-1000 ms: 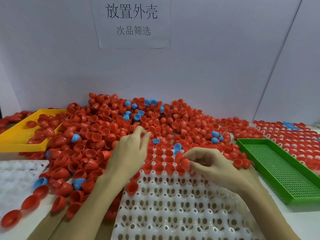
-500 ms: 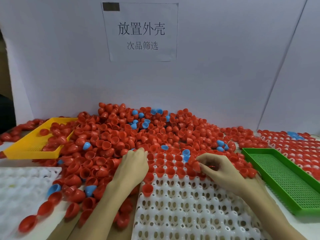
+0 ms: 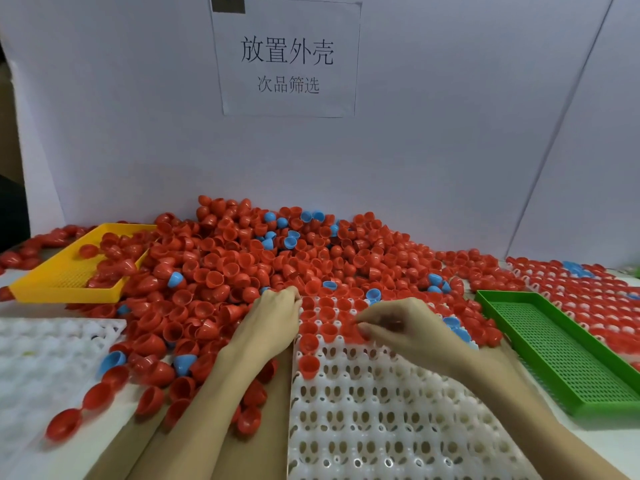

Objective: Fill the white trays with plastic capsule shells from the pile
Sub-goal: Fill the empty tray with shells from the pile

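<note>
Centre white tray [image 3: 398,427]: lies on the desk [image 3: 609,441] near the person, between the two forearms; its far rows hold red shells [image 3: 308,365] sitting open side up, its near rows show bare sockets.
Pile [image 3: 277,265]: a wide heap of red capsule shells with a few blue shells [image 3: 290,242] mixed in, lying beyond the centre tray and spilling down to its far edge and over the left of the desk.
Left hand [image 3: 273,320]: rests back up at the far left corner of the centre tray, where the pile meets it; its fingers curl down among the shells, and whether they hold one cannot be told.
Right hand [image 3: 408,330]: hovers over the filled far rows of the centre tray, fingertips drawn together toward the thumb above a red shell; the blur hides whether they pinch it.
Left white tray [image 3: 45,368]: lies at the near left, with loose red and blue shells along its right edge.
Right white tray [image 3: 595,299]: at the far right, packed with red shells and a few blue ones.
Green tray [image 3: 568,358]: perforated, lying between the centre tray and the right white tray.
Yellow tray [image 3: 72,271]: perforated, at the far left, with part of the pile spilling into it.
Paper sign [image 3: 287,57]: printed in Chinese characters, fixed to the pale wall behind the pile.
</note>
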The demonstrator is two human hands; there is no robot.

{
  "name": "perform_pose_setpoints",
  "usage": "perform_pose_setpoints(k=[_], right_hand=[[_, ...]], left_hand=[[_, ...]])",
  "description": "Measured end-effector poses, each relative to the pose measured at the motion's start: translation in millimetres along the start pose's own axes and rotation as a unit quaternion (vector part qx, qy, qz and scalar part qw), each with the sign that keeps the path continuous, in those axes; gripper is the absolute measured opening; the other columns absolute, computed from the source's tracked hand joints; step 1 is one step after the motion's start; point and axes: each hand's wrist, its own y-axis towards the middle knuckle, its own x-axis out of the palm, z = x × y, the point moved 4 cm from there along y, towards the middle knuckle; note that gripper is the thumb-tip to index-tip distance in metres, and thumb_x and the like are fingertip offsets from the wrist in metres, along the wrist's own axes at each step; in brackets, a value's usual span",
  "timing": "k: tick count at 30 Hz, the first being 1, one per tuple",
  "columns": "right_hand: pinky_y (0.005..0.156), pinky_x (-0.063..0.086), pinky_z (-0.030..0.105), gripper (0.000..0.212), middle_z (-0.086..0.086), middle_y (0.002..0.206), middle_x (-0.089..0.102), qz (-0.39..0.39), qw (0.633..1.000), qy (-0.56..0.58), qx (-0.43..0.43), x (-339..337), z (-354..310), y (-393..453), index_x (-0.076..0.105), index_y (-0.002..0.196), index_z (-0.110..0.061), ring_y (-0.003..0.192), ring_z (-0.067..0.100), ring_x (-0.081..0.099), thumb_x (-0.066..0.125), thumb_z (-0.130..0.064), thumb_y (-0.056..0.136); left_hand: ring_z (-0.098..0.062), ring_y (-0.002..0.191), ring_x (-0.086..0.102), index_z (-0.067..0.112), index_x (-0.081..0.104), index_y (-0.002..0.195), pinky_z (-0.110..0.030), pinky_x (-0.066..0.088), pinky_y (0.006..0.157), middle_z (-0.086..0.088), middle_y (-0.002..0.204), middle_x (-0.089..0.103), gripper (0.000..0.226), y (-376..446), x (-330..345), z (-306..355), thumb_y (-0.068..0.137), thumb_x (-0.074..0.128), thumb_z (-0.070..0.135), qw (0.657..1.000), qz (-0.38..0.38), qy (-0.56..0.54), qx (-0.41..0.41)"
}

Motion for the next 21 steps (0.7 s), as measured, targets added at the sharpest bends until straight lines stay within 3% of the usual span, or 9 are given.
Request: perform_pose_setpoints(k=[5,9,12,16,19,21], right_hand=[[0.081,0.055,0.01,0.02,-0.018,0.098,0.075,-0.038,0.996,-0.073,-0.037,35.3,-26.0,4.1,0.078,0.119,-0.024,0.086,-0.008,0.068,0.069,-0.028,0.102],[0.067,0.051,0.009,0.02,-0.021,0.081,0.068,-0.051,0.996,-0.066,-0.023,39.2,-26.8,5.2,0.078,0.115,-0.023,0.071,-0.006,0.065,0.067,-0.034,0.103],[0.052,0.046,0.014,0.024,-0.007,0.072,0.07,-0.067,0.997,-0.028,-0.005,26.1,-18.6,6.7,0.075,0.099,-0.027,0.051,0.003,0.057,0.059,-0.043,0.104],[0.049,0.042,0.014,0.024,-0.007,0.074,0.074,-0.045,0.997,0.034,0.044,-14.9,12.4,7.1,0.078,0.097,-0.026,0.05,0.002,0.053,0.059,-0.039,0.104],[0.053,0.044,0.018,0.024,0.003,0.073,0.072,0.002,0.989,0.112,0.094,-49.8,44.1,-2.5,0.082,0.1,-0.028,0.057,0.012,0.055,0.062,-0.041,0.1],[0.06,0.048,0.022,0.024,0.005,0.077,0.071,0.044,0.979,0.161,0.114,-64.1,63.5,-12.8,0.083,0.104,-0.031,0.065,0.017,0.056,0.062,-0.043,0.1]], left_hand=[[-0.027,0.083,0.068,0.016,0.067,0.108,-0.047,0.057,0.08,-0.005,0.093,0.071,0.024,0.2,0.3,-1.7,0.109,0.046,0.026,1.0,-0.002,0.005,0.006],[-0.028,0.083,0.068,0.012,0.066,0.105,-0.049,0.057,0.081,-0.007,0.091,0.069,0.025,2.1,2.1,-3.8,0.109,0.043,0.022,1.0,-0.005,0.023,0.017],[-0.029,0.085,0.067,0.013,0.066,0.108,-0.049,0.057,0.082,-0.008,0.092,0.069,0.027,4.8,1.5,-7.6,0.11,0.04,0.021,1.0,-0.003,0.024,0.016],[-0.025,0.081,0.07,0.017,0.068,0.11,-0.044,0.059,0.08,-0.001,0.085,0.07,0.026,8.5,-1.8,-12.1,0.109,0.043,0.019,0.999,0.041,0.002,0.021],[-0.02,0.104,0.062,0.021,0.064,0.127,-0.035,0.053,0.09,0.002,0.111,0.066,0.025,9.0,-2.9,-14.0,0.109,0.046,0.018,0.993,0.108,0.03,0.044],[-0.018,0.119,0.051,0.026,0.054,0.145,-0.034,0.047,0.103,0.002,0.131,0.057,0.039,10.1,1.8,-16.4,0.108,0.046,0.016,0.99,0.118,0.048,0.06]])
